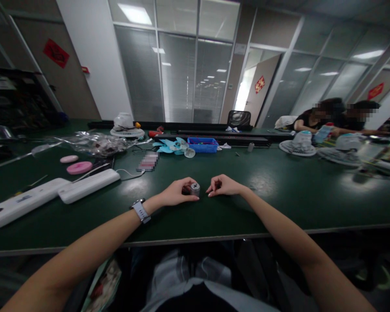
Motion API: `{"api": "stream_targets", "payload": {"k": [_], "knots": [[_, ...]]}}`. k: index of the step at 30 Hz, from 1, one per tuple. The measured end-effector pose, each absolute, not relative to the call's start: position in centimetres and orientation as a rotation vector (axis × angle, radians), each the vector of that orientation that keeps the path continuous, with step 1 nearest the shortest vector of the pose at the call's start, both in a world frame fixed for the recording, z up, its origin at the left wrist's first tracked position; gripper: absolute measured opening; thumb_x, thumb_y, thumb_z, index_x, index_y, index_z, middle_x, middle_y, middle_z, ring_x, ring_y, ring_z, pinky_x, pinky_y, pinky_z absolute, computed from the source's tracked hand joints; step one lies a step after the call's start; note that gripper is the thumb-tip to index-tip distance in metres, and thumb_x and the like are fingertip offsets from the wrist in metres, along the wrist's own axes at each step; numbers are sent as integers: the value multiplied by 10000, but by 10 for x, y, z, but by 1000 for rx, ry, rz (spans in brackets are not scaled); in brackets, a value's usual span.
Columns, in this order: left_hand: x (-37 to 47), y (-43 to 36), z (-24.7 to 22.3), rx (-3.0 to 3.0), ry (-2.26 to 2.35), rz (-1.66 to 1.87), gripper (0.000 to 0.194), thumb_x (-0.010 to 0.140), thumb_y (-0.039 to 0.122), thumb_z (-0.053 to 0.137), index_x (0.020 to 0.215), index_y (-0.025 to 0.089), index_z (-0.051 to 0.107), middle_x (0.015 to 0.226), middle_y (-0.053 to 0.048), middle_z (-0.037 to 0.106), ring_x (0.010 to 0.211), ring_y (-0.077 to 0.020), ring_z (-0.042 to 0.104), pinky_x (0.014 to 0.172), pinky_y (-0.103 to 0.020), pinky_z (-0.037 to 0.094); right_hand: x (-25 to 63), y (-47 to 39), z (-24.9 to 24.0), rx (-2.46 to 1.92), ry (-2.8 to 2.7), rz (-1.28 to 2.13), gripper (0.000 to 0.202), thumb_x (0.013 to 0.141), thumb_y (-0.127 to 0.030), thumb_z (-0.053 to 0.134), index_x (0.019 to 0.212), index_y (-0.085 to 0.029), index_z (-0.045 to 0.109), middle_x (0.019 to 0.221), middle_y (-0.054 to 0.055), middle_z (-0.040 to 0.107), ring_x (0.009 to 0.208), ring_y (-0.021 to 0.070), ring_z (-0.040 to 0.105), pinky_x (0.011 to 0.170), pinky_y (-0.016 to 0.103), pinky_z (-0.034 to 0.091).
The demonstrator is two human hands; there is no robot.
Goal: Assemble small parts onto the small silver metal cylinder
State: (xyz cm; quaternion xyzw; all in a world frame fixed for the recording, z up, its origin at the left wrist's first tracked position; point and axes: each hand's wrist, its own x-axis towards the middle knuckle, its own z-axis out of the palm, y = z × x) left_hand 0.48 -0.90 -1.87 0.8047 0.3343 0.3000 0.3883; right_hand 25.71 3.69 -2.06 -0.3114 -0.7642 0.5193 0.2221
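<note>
My left hand (177, 193) fingers grasping a small grey cylinder (195, 189) on the tabletop (279, 190), right hand (222, 186) fingers clenched beside it.

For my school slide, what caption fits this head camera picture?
Left hand holds a small grey cylinder on a green table; right hand rests beside it.

Long green table (279, 199), glass partition walls (178, 73) with blinds, ceiling lights (134, 14)
</note>
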Motion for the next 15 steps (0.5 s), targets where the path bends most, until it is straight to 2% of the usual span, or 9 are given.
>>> {"api": "stream_targets", "payload": {"k": [8,15], "knots": [[5,-8,-20,2075,811,776,427,707,353,719,1047,156,553,963,-49,638,829,-159,614,747,-290,491,222,18,-10,-685,-1733,1174,309,631,-277,784,627,-157,500,844,81,729,904,216,692,791,363,538],[5,-8,-20,2089,834,774,411,710,370,713,1018,153,548,873,-28,642,775,-156,615,689,-273,487,201,7,-5,-641,-1749,1233,321,598,-307,805,629,-161,521,796,74,725,885,222,695,772,356,545]]}}
